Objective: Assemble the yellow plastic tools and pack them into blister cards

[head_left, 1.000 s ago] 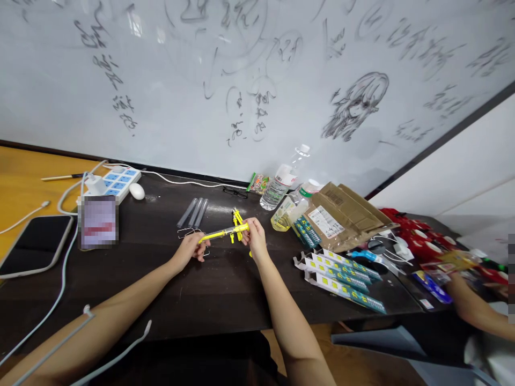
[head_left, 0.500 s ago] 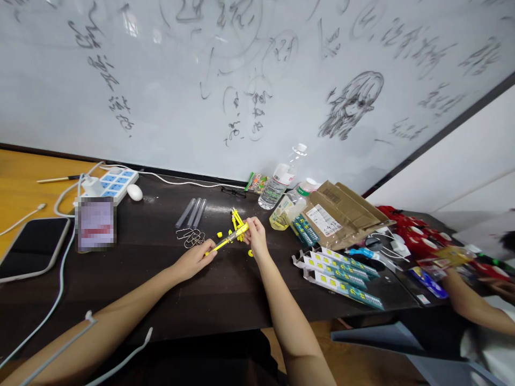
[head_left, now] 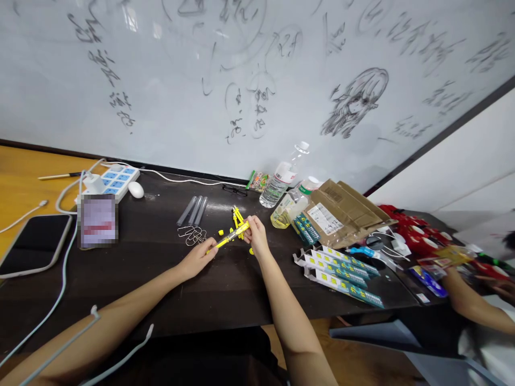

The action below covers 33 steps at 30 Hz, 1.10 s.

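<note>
A slim clear tube with yellow ends [head_left: 229, 237] slants between my two hands above the dark table. My left hand [head_left: 195, 261] is closed round its lower left end, and the fingers of my right hand [head_left: 256, 235] pinch the upper right end. Behind it lie several yellow rod-like pieces [head_left: 236, 215], partly hidden by the tube. Small yellow caps [head_left: 221, 232] are scattered close by. To the left, 3 clear tubes [head_left: 198, 210] lie side by side. Bent metal wire pieces [head_left: 193, 235] sit in a heap just beyond my left hand.
Water bottle [head_left: 277, 185], yellowish bottle [head_left: 287, 209] and cardboard package [head_left: 341, 212] stand at the back right. Several green-white boxes [head_left: 341, 273] lie right of my right arm. On the left are a power strip [head_left: 118, 179], mouse [head_left: 135, 190] and phone [head_left: 34, 244]. Another person's arm [head_left: 469, 300] shows far right.
Both hands keep hold of the tube in nearly the same pose. The view has shifted slightly, and the whole scene sits a little differently in the picture.
</note>
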### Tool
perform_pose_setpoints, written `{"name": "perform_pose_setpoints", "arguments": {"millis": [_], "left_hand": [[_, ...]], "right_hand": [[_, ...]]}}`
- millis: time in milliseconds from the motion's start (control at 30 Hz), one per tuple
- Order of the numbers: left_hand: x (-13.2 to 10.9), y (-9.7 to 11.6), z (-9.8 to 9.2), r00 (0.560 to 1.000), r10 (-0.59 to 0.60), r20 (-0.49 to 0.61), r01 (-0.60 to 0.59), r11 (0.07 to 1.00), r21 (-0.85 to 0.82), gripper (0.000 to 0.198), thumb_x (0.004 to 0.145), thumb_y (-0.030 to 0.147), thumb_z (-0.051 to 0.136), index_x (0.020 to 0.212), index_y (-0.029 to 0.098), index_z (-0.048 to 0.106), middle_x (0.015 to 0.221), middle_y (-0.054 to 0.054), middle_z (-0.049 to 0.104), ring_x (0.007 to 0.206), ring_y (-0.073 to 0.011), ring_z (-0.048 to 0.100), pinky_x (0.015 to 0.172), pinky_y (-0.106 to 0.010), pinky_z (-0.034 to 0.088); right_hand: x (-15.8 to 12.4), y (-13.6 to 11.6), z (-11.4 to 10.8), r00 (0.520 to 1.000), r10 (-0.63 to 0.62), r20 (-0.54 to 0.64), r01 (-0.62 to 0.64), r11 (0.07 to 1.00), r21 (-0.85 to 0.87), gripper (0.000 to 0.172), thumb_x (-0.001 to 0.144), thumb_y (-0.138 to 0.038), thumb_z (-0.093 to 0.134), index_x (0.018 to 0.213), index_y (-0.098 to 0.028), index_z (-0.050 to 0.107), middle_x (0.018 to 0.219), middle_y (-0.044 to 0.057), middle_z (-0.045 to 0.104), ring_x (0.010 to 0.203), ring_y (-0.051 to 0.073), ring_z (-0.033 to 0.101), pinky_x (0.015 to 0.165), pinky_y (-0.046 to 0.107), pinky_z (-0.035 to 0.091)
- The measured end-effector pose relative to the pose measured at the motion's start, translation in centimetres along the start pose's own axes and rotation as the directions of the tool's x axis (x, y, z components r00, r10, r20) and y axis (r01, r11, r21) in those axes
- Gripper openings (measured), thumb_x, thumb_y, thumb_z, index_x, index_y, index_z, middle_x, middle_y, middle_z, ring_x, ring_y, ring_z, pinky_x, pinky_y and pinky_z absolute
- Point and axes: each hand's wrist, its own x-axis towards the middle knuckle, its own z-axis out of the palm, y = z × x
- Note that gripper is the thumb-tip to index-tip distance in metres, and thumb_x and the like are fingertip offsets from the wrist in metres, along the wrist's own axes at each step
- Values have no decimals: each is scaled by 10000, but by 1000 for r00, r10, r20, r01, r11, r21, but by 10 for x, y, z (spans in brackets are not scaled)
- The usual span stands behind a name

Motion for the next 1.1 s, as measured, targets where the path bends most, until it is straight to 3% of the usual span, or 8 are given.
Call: {"name": "perform_pose_setpoints", "arguments": {"millis": [267,433,633,800,967,1033,1100], "left_hand": [[-4,4,4,999,-17,-39,19,999,45,232,896,398,352,794,203,427,651,49,416,610,-130,409,602,-243,309],[-3,4,1,984,-43,-171,45,999,7,276,875,409,382,716,194,450,627,37,448,606,-134,436,593,-240,321],[1,-1,-4,895,-214,-391,116,959,-260,311,872,436,358,728,193,490,545,52,390,469,-101,375,446,-205,268],[6,-4,-7,849,-334,-410,129,883,-451,308,828,445,384,736,177,505,524,45,480,365,-64,306,368,-184,202],[11,-6,-12,753,-449,-482,65,779,-624,300,791,462,422,718,177,481,601,39,522,329,-34,284,327,-168,161],[12,-7,-15,759,-440,-480,79,794,-603,304,776,470,465,746,172,514,583,39,528,331,-37,285,328,-175,164],[12,-9,-16,808,-391,-441,115,839,-532,324,754,483,527,774,162,562,525,46,510,338,-45,288,345,-186,182]], "right_hand": [[0,6,2,1000,4,13,-5,999,41,337,785,-496,605,724,-211,435,441,-135,257,335,21,161,300,123,179],[-3,4,8,1000,5,15,-6,998,55,342,777,-491,616,717,-208,433,438,-131,296,338,21,184,306,126,188],[-9,9,17,997,0,80,-5,998,65,339,769,-491,630,754,-220,425,439,-132,319,341,30,232,319,133,235],[-13,16,25,994,14,111,-23,997,79,363,771,-503,627,756,-228,390,442,-131,354,349,37,281,331,137,276],[-15,22,27,987,1,163,-6,1000,28,353,780,-492,618,768,-231,381,447,-126,404,350,47,342,339,147,320],[-14,23,26,983,-5,183,3,1000,14,343,787,-487,610,773,-229,385,450,-122,421,352,51,362,341,153,335],[-14,23,25,984,0,180,-2,1000,12,346,782,-492,612,776,-229,388,453,-124,419,353,51,365,341,154,343]]}}
